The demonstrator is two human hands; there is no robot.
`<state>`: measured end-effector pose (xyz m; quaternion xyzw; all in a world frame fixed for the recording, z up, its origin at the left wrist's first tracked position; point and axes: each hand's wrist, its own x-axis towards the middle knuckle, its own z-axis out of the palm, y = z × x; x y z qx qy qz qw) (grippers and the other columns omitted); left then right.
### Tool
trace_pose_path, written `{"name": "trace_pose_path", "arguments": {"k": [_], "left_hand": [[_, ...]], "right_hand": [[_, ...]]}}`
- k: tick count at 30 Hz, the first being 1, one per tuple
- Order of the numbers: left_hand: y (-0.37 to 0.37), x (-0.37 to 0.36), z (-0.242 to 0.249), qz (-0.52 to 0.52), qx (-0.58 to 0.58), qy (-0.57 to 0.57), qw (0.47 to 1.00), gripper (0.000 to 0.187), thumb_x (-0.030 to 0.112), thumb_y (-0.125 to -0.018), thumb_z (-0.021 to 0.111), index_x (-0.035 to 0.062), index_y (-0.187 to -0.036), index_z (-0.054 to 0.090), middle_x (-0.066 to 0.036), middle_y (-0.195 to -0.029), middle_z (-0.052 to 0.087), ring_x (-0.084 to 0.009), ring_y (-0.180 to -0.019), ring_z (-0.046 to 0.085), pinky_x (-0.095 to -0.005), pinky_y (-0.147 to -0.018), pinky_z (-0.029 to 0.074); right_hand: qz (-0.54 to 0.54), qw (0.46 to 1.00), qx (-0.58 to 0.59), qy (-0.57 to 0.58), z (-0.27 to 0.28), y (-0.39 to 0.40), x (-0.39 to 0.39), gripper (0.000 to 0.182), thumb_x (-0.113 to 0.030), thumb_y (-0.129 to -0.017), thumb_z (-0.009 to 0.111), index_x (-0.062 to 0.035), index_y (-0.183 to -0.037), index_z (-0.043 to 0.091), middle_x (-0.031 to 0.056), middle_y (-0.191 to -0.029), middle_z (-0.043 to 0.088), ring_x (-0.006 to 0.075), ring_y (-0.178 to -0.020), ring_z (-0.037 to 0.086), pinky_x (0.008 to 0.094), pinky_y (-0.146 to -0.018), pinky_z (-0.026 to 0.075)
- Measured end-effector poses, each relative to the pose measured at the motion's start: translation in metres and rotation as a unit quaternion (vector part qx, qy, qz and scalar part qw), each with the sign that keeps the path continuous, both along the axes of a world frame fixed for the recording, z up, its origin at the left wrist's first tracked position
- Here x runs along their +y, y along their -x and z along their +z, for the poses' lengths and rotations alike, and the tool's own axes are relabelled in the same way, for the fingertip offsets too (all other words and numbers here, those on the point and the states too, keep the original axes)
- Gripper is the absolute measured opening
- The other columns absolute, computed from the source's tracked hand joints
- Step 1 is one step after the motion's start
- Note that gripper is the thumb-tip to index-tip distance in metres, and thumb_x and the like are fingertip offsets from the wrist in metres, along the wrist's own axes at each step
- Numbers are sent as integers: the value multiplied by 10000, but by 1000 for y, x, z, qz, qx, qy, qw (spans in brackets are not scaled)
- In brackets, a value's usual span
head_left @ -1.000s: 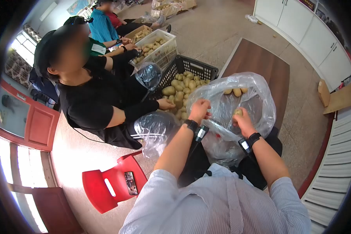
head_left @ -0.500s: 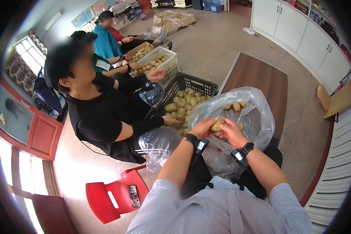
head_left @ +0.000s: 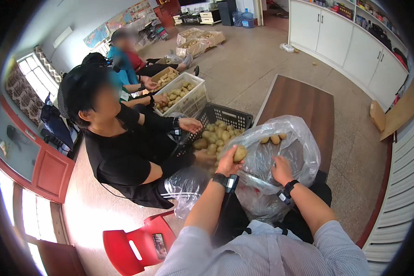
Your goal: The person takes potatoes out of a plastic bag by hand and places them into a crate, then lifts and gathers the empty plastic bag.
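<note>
My left hand (head_left: pixel 227 163) is wrapped round a potato (head_left: pixel 239 153), held up at the left rim of a clear plastic bag (head_left: pixel 303 133). My right hand (head_left: pixel 283 171) is over the bag's opening, apart from the potato. Its fingers are curled together, and whatever may be in them is too small to make out. Inside the bag, at its far side, lie three potatoes (head_left: pixel 274 139). Just beyond my left hand, a black crate (head_left: pixel 232 115) holds many loose potatoes (head_left: pixel 216 133).
A co-worker in black (head_left: pixel 124 147) sits at my left, hands by the black crate. Behind stands a white crate (head_left: pixel 195 99) of potatoes. The bag rests against a brown wooden table (head_left: pixel 299 99). A phone (head_left: pixel 159 246) lies on a red chair (head_left: pixel 133 244).
My hands have parted. The potato, held between both before, is now in my left hand only, further left. My right hand has drawn back over the bag. The view has shifted slightly.
</note>
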<state>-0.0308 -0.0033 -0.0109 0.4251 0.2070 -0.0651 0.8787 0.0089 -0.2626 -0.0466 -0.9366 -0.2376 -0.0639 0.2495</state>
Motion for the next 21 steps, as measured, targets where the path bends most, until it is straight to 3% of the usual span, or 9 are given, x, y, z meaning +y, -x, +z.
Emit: {"name": "trace_pose_path", "arguments": {"k": [4, 8, 11, 14, 17, 19, 21], "left_hand": [[-8, 13, -17, 81, -7, 66, 994, 335, 406, -939, 529, 100, -1071, 563, -63, -870, 629, -206, -601, 577, -304, -470, 441], [-9, 23, -19, 154, 19, 92, 984, 353, 401, -944, 514, 75, -1071, 563, -95, -873, 628, -227, -611, 578, -320, -502, 478], [-8, 29, -23, 192, 14, 104, 976, 368, 396, -949, 499, 55, -1072, 559, -114, -874, 619, -241, -617, 579, -331, -514, 494], [-10, 39, -36, 208, 13, 94, 973, 398, 404, -947, 496, 36, -1087, 546, -126, -872, 612, -271, -631, 586, -355, -532, 512], [-9, 47, -44, 214, 27, 106, 971, 404, 395, -943, 500, 27, -1106, 534, -139, -883, 611, -280, -650, 598, -372, -547, 534], [-6, 47, -47, 210, -27, 1, 977, 353, 344, -954, 488, 52, -1148, 531, -109, -946, 620, -270, -746, 607, -368, -603, 534], [-6, 50, -48, 235, -4, 57, 970, 350, 335, -958, 485, 48, -1153, 524, -120, -969, 614, -276, -782, 609, -382, -605, 534]], "right_hand": [[7, 998, 17, 62, -8, 0, -23, 447, -55, -732, 609, -28, -1173, 537, 177, -1247, 508, 377, -1130, 501, 444, -973, 383], [16, 998, -19, 60, -5, 3, -30, 416, -42, -759, 557, -89, -1173, 542, 140, -1272, 500, 397, -1061, 528, 450, -897, 446], [-6, 998, 7, 61, -5, 1, -24, 383, -47, -727, 593, -47, -1109, 574, 136, -1201, 531, 382, -1006, 555, 445, -858, 474], [-6, 996, 15, 90, 2, 1, -22, 207, -40, -781, 541, -52, -983, 587, 152, -1067, 538, 382, -936, 564, 467, -807, 471], [-2, 998, 7, 67, -6, 1, -23, 204, -33, -779, 540, -42, -979, 581, 178, -1066, 533, 390, -925, 562, 465, -809, 469], [-3, 997, -7, 73, -12, 3, -25, 196, -31, -782, 538, -32, -972, 583, 175, -1070, 529, 387, -910, 573, 467, -794, 481], [-4, 997, -22, 78, -15, 5, -26, 188, -30, -784, 536, -23, -966, 586, 173, -1074, 525, 384, -895, 584, 470, -779, 492]]}}
